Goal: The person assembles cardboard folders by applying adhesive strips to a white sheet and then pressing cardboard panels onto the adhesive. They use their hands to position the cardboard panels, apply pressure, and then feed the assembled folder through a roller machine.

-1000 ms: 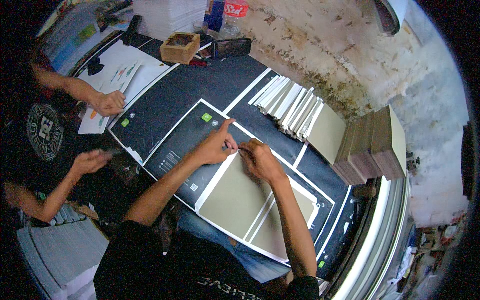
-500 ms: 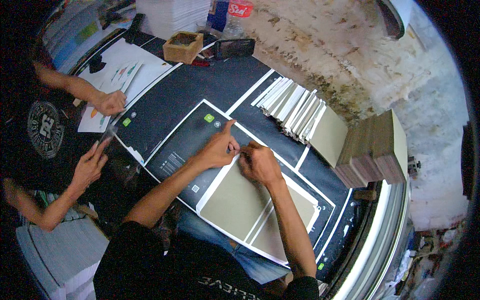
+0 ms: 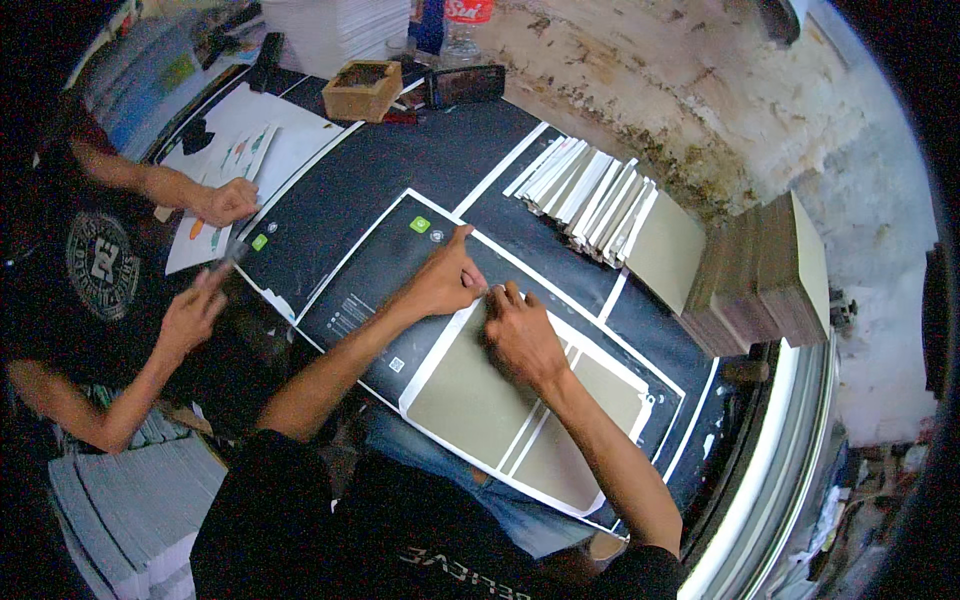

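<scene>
A book cover in the making lies in front of me: grey boards (image 3: 475,385) with a narrow spine strip on a dark printed sheet (image 3: 350,290), white paper edges folded over the boards. My left hand (image 3: 445,280) rests on the sheet by the cover's far corner, index finger stretched away and thumb toward the corner. Right beside it my right hand (image 3: 523,335) touches the same corner, its fingers bent and tips together at the folded white edge. Whatever lies between those fingertips is hidden.
Stacked grey boards (image 3: 755,275) and a fanned pile of board strips (image 3: 590,200) stand far right. A wooden box (image 3: 362,90), a phone (image 3: 465,86) and a bottle (image 3: 462,30) sit at the back. On the left, a co-worker's hand (image 3: 190,315) holds a blurred tool over printed sheets.
My right hand has turned slightly, its fingers less tightly curled, still at the corner. My left hand stays nearly put. The co-worker's lower hand has shifted, and the whole view has tilted a little.
</scene>
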Demonstrator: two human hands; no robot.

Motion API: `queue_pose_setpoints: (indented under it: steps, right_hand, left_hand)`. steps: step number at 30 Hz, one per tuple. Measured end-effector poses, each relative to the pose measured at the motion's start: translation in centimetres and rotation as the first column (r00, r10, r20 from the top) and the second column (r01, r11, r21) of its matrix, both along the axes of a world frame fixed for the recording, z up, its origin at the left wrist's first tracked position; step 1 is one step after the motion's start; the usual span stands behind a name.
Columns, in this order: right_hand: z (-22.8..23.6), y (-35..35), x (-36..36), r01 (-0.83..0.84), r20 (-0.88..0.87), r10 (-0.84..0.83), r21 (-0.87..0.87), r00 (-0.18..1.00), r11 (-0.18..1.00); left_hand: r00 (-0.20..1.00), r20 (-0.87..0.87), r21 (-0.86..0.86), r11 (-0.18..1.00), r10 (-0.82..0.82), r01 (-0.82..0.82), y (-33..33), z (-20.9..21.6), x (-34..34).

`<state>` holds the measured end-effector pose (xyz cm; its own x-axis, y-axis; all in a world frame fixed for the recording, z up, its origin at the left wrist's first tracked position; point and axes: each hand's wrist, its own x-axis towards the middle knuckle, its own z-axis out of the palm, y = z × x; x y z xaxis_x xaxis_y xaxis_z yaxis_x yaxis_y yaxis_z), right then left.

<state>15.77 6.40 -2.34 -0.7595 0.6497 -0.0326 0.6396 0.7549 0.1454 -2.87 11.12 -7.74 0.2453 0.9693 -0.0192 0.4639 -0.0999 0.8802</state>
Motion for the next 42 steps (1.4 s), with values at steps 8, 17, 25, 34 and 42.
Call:
queue_pose_setpoints:
  steps: [8, 17, 25, 34, 42]
  right_hand:
    - [-2.6, -2.7, 2.6, 0.107, -0.278, -0.155, -0.178, 0.948, 0.978]
    - [-0.5, -3.5, 4.4, 0.009, -0.703, -0.633, -0.667, 0.323, 0.745]
    - [-2.4, -0.7, 2.3, -0.008, -0.629, -0.287, -0.423, 0.722, 0.906]
    - [-3.4, -1.9, 1.2, 0.076, -0.485, -0.14, -0.149, 0.864, 0.986]
    - [0.5, -11.6, 8.1, 0.217, -0.579, -0.411, -0.376, 0.704, 0.901]
  left_hand:
    - [0.997, -0.066, 0.101, 0.994, -0.04, 0.047, -1.8, 1.7, 1.4]
    - [0.754, -0.63, 0.205, 0.897, -0.185, 0.392, -6.7, 5.7, 2.9]
    - [0.82, -0.572, 0.273, 0.949, 0.027, 0.159, -10.4, 0.8, 0.9]
    - [0.748, -0.643, 0.272, 0.962, 0.166, 0.02, -9.3, 4.4, 3.0]
    - [0.873, -0.428, 0.344, 0.851, -0.234, 0.396, -1.0, 3.1, 5.4]
